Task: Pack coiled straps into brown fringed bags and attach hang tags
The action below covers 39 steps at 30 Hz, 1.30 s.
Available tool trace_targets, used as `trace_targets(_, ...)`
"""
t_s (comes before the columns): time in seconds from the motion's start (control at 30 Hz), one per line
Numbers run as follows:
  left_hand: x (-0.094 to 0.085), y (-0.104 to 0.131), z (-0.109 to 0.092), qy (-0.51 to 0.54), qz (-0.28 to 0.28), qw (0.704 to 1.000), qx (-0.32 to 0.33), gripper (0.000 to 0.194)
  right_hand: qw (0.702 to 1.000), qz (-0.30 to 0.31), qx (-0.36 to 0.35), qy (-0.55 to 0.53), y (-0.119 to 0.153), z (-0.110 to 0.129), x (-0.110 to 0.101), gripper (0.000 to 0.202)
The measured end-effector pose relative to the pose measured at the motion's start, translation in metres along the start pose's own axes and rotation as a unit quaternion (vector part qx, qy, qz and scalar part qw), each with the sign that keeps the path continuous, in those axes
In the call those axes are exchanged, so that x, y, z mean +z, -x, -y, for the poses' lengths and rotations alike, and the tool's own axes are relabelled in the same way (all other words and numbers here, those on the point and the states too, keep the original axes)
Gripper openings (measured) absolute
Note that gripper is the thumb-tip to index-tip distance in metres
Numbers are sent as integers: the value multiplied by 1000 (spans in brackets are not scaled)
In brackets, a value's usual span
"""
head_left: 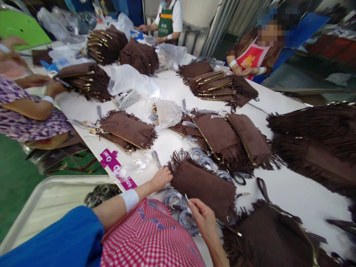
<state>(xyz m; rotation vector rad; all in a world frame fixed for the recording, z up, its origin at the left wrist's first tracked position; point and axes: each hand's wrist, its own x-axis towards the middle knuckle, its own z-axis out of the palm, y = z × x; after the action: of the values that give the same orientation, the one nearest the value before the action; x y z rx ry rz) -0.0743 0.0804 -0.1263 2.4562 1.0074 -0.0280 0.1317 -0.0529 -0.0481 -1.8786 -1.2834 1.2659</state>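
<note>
A brown suede-like bag (pixel 204 183) with fringed edges lies flat on the white table in front of me. At its left end my left hand (pixel 162 178) has its fingers curled closed on the edge by the fringe. My right hand (pixel 204 217) pinches a small white strip (pixel 186 197) between thumb and forefinger, just over the bag's near edge. Coiled grey straps (pixel 174 198) with metal clips lie between my hands and the checked apron (pixel 150 237). Another brown bag (pixel 275 237), with a loop handle and gold zip, sits right of my right hand.
More fringed bags (pixel 219 135) lie beyond, with a large pile (pixel 328 155) at right. A clear plastic bag (pixel 137 167) is left of my left hand. Dark coils (pixel 101 194) lie in a cream tray (pixel 55 181). Co-workers (pixel 50 92) stand or sit around the table.
</note>
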Motion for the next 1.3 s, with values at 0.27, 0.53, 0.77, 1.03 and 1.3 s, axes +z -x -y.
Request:
trace_targets(0.27, -17, 7, -10, 78, 11, 993, -82, 15, 991, -18, -87, 97, -18, 26, 7, 31)
trace_targets(0.53, -13, 15, -17, 241, -59, 962, -111, 20, 911, -41, -154, 379, -49, 41, 25, 24)
trace_targets(0.77, -12, 17, -15, 199, -63, 974, -83, 19, 900, -19, -164, 402, -60, 37, 30, 23)
trace_targets(1.03, -2, 140, 56, 6, -240, 893, -380, 78, 919, 53, -119, 373, -68, -9, 35, 23)
trace_targets(1.3, 14, 152, 115, 117, -274, 895, -331, 29, 926, 28, -126, 355, -74, -16, 31, 26)
